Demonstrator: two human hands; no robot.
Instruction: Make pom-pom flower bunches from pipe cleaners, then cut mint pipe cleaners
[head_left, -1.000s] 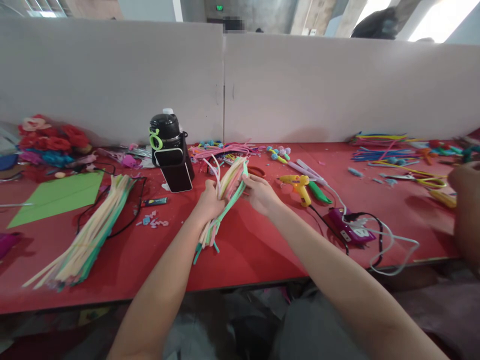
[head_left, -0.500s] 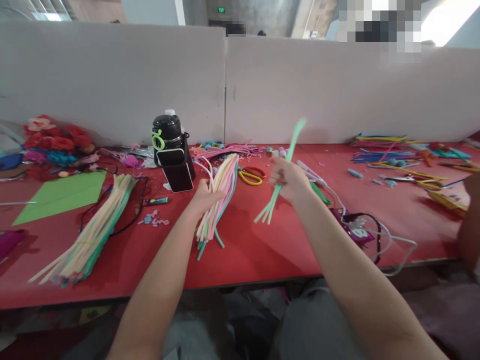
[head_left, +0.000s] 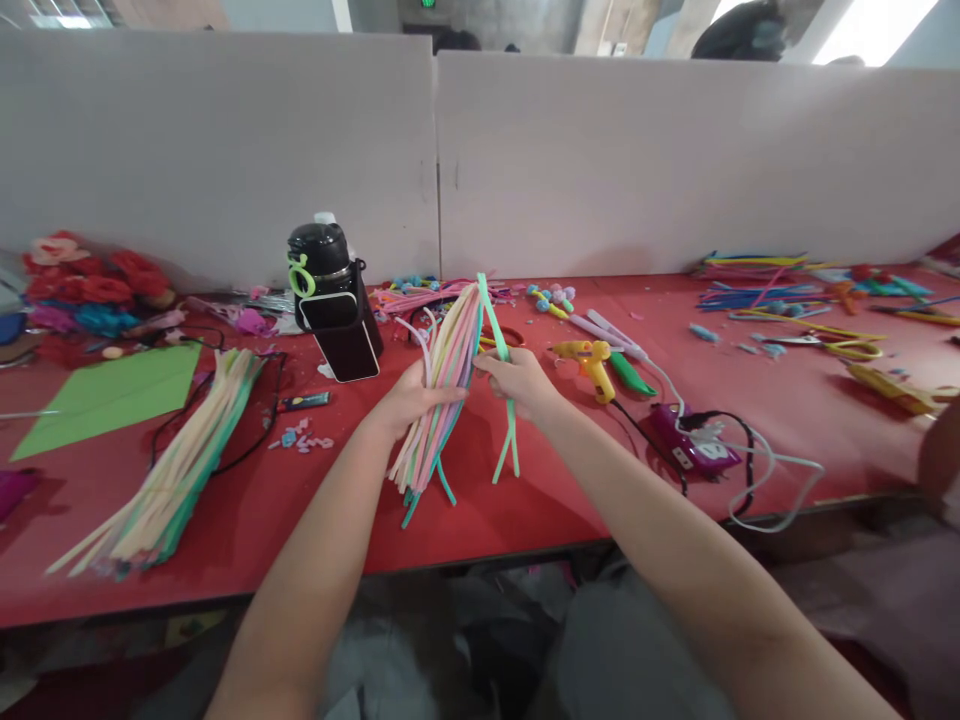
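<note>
In my left hand (head_left: 411, 402) is a slanting bundle of pastel pipe cleaners (head_left: 452, 362), cream, pink, lilac and teal, with the fingers closed round its middle. My right hand (head_left: 519, 382) pinches a few mint-green pipe cleaners (head_left: 493, 318) just right of the bundle. Their top ends lean against the bundle's top, and their lower ends spread below my fingers. Behind my right hand, red-and-yellow scissors (head_left: 504, 337) are partly hidden. A second pipe cleaner bundle (head_left: 187, 450) lies on the red table (head_left: 480, 530) to the left.
A black bottle in a carrier (head_left: 334, 310) stands behind my left hand. On the right are a yellow glue gun (head_left: 592, 362), a purple power strip (head_left: 694, 445) with cables, and more scissors (head_left: 851, 348). A green sheet (head_left: 105, 395) lies left; a white partition (head_left: 600, 170) rises behind.
My right hand has moved left with the green pipe cleaners, bringing them up against the bundle. The glue gun now shows where that hand was. My left hand keeps its hold.
</note>
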